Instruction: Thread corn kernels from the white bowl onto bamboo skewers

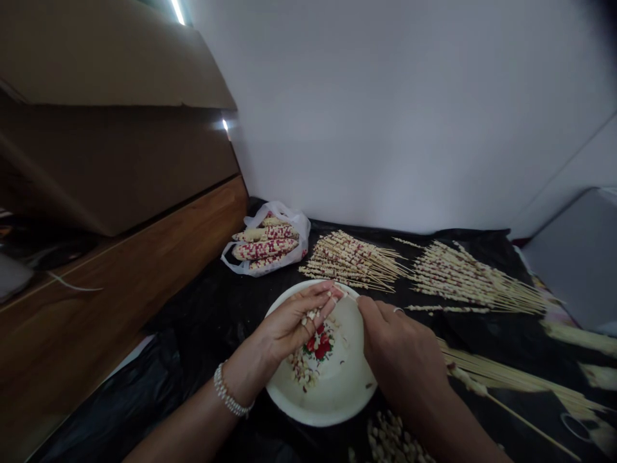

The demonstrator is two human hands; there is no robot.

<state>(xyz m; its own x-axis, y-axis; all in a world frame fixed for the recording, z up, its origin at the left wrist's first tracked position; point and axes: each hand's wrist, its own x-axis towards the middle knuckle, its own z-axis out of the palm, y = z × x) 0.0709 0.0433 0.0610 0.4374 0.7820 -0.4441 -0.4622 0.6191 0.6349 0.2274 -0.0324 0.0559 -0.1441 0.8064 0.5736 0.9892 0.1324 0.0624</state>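
My left hand (294,321) hovers over a white bowl (337,392), fingers curled and cupping several pale kernels, fingertips pinched near the bowl's far rim. My right hand (400,347), wearing a ring, is closed in a pinch that meets the left fingertips; a thin skewer tip (350,296) shows between them. The bowl has a red flower pattern and loose white kernels (303,370) lying inside. A pearl bracelet (229,393) circles my left wrist.
Two piles of loaded skewers (351,260) (463,276) lie behind the bowl on black plastic sheeting (202,321). A white bag with red-and-white corn cobs (267,247) sits back left. Bare skewers (520,379) lie to the right, loose kernels (390,440) in front. A wooden ledge (120,289) runs along the left.
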